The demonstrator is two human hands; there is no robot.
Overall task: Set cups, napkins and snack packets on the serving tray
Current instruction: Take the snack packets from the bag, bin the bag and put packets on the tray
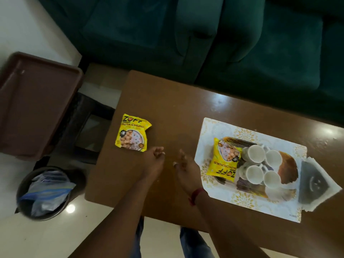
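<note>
Snack packet (133, 134) lies on the table (167, 101) left of centre, just up-left of our left hand (154, 161), the nearer one, fingers loosely curled, empty; our right hand (184, 163), fingers slack, hangs beside the serving tray (208, 125).

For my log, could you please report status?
Left hand, right hand empty. One yellow snack packet on white patterned tray; second yellow packet on brown wooden table. Path clear.
</note>
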